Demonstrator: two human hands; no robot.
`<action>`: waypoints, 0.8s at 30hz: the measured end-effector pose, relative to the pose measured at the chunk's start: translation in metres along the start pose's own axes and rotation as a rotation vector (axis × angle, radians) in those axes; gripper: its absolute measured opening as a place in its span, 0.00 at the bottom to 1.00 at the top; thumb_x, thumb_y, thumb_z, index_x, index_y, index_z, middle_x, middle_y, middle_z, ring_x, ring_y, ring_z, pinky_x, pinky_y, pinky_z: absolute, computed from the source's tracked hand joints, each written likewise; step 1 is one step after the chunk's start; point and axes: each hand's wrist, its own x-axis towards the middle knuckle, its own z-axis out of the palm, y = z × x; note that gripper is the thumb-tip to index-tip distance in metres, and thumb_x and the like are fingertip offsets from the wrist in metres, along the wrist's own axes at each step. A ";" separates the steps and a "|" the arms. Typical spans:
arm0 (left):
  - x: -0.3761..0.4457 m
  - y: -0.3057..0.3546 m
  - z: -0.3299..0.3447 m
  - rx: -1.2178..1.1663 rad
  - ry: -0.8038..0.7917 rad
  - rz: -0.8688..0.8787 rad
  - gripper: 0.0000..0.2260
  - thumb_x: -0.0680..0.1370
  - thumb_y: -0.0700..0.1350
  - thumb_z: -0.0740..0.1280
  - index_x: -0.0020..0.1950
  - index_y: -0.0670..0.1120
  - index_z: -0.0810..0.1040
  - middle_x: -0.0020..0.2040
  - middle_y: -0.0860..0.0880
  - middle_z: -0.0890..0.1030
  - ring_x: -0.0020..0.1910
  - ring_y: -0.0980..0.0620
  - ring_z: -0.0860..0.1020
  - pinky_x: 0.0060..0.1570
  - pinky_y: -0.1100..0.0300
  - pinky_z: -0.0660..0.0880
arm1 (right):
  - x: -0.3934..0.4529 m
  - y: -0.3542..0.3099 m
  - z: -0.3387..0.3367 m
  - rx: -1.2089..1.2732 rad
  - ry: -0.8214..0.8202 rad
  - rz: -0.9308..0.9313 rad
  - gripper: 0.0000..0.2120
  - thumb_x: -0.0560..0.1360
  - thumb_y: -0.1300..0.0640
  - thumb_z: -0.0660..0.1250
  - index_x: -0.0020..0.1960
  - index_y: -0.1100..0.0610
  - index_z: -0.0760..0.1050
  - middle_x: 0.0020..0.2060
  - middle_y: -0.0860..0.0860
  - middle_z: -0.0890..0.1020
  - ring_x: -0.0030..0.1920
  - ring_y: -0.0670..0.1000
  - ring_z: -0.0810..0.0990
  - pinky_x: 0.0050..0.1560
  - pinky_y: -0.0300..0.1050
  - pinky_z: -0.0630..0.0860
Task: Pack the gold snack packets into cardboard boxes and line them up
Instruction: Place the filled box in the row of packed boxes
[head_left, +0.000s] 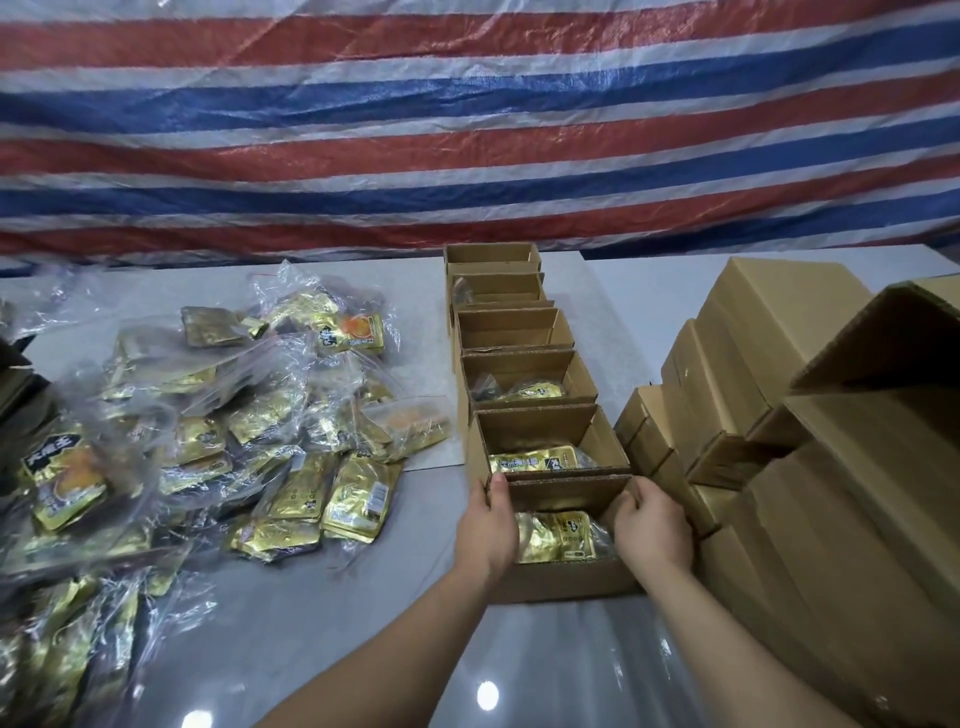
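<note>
Nearest box (563, 574) at 6 o'clock end of box row (511, 332), gold packets (556, 535) inside. My left hand (485, 525) and right hand (652, 525) gripping its side walls. Loose packet pile (218, 441) at 9 o'clock, closed cartons (779, 415) at 3.

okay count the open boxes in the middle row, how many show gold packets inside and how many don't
Open boxes showing gold packets: 3, among them the nearest box, which the left hand and right hand grip
Open boxes showing no gold packets from this angle: 3
Total open boxes in the row: 6
</note>
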 end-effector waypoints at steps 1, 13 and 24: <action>0.006 0.003 -0.003 -0.005 -0.007 -0.001 0.28 0.82 0.61 0.48 0.77 0.46 0.63 0.73 0.45 0.70 0.72 0.43 0.67 0.72 0.50 0.62 | 0.004 -0.005 0.002 -0.003 -0.009 0.000 0.08 0.81 0.59 0.60 0.49 0.58 0.77 0.48 0.58 0.83 0.42 0.59 0.75 0.43 0.46 0.69; 0.022 0.027 -0.018 -0.015 -0.087 -0.098 0.34 0.80 0.66 0.47 0.78 0.44 0.59 0.74 0.42 0.67 0.73 0.41 0.65 0.71 0.50 0.60 | 0.025 -0.029 0.001 -0.091 -0.077 -0.070 0.11 0.83 0.52 0.56 0.50 0.58 0.70 0.49 0.62 0.81 0.51 0.64 0.79 0.42 0.49 0.69; -0.088 -0.060 -0.158 0.222 0.022 -0.099 0.17 0.82 0.54 0.56 0.66 0.48 0.72 0.61 0.47 0.78 0.59 0.50 0.77 0.53 0.61 0.68 | -0.089 -0.076 0.004 -0.094 0.205 -0.494 0.15 0.68 0.68 0.73 0.54 0.69 0.78 0.50 0.65 0.81 0.49 0.67 0.80 0.52 0.60 0.77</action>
